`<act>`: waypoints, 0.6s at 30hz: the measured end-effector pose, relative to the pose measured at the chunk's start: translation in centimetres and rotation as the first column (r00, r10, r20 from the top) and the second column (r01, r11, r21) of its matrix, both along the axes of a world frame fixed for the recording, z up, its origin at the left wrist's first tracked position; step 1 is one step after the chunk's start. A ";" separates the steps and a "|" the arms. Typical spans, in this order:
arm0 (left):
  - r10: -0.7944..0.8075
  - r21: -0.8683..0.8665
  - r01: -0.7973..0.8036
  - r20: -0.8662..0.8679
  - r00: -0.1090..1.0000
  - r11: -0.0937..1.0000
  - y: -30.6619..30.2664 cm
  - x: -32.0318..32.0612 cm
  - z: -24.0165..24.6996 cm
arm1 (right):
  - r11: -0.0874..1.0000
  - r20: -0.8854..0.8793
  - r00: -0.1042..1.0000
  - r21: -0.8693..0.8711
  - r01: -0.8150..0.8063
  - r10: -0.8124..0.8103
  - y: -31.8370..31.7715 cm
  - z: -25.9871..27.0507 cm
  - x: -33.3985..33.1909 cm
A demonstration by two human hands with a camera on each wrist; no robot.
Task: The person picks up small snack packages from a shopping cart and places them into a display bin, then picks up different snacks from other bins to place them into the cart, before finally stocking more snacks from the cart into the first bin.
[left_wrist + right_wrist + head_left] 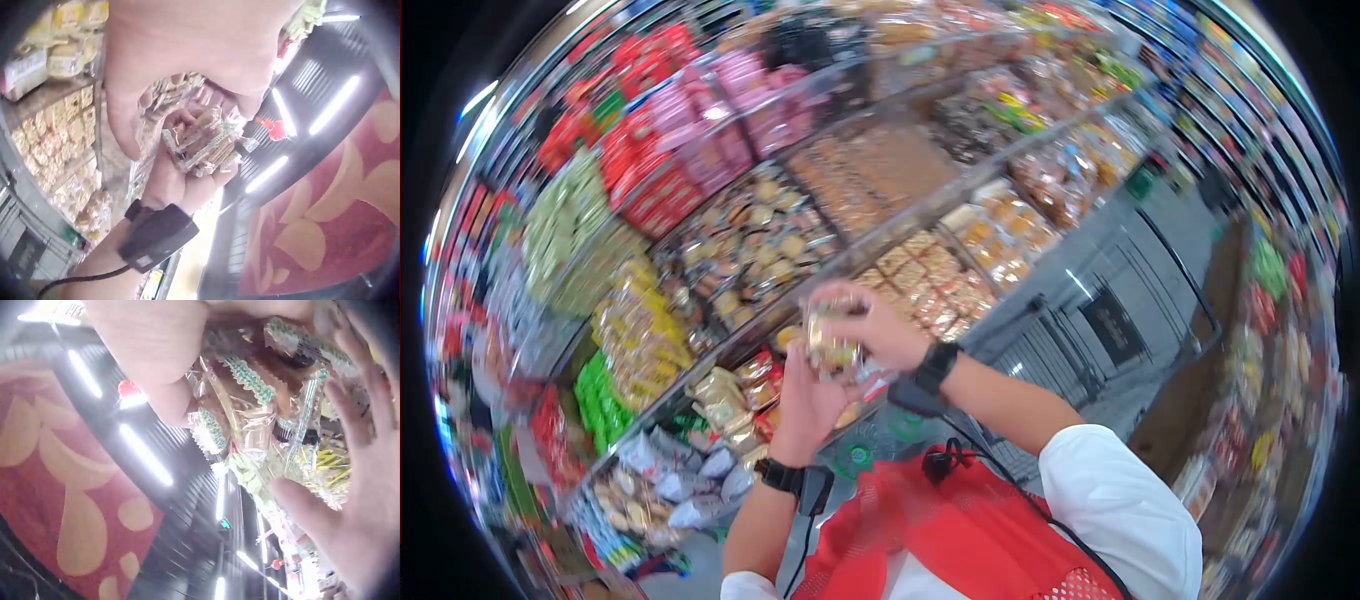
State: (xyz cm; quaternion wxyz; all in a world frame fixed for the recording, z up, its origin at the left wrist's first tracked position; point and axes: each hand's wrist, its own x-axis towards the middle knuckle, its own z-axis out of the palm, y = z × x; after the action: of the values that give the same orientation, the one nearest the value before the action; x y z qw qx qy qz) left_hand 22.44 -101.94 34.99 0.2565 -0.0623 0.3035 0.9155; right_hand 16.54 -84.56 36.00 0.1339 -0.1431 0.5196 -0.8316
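Several small clear-wrapped packets with crimped green-and-white edges point(212, 147) are bunched in my right hand point(875, 325), whose fingers and thumb grip them. In the right wrist view, the wrappers point(250, 381) stick out below my right hand point(150, 337). My left hand point(808, 400) is just beside and below the packets in the head view, palm towards them. The right wrist view shows my left hand point(369, 487) with its fingers spread around the bunch's side; whether a fingertip touches the packets cannot be told. My left hand point(194, 37) fills the top of the left wrist view.
Slanted bins of wrapped snacks point(760, 235) spread beyond my hands, with a metal divider rail point(900, 222) between rows. A grey shopping cart point(1050, 345) stands at the right. Another goods shelf point(1250, 430) lines the far right. Cables hang from both wrist cameras.
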 end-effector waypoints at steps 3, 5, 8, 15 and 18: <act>-0.272 -0.076 0.275 0.043 0.961 0.959 3.2 2.0 -2.3 | 0.920 -0.291 0.951 0.336 0.203 -0.104 3.5 -4.0 6.4; -0.406 -0.160 0.424 0.137 0.904 0.891 5.3 2.9 -4.9 | 0.931 -0.012 0.983 0.318 0.176 -0.182 6.1 -4.6 10.6; -0.513 -0.211 0.545 0.189 0.837 0.811 8.8 4.0 -7.3 | 0.861 -0.081 0.916 0.318 0.398 -0.393 8.5 -7.3 14.9; -0.785 -0.073 0.798 0.146 0.602 0.598 15.9 7.1 -9.1 | 0.589 -0.295 0.740 0.459 0.665 -0.604 12.9 -9.3 23.7; -0.847 -0.052 0.863 0.175 0.503 0.502 18.7 7.9 -10.7 | 0.525 -0.281 0.739 0.554 0.646 -0.612 15.5 -9.8 26.5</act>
State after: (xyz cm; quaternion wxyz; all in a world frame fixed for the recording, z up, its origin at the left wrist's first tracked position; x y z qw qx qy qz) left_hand 30.32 -83.20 24.29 0.6897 0.0212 0.3374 0.6403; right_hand 43.08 -69.06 26.24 -0.1492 0.0849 0.7813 -0.6001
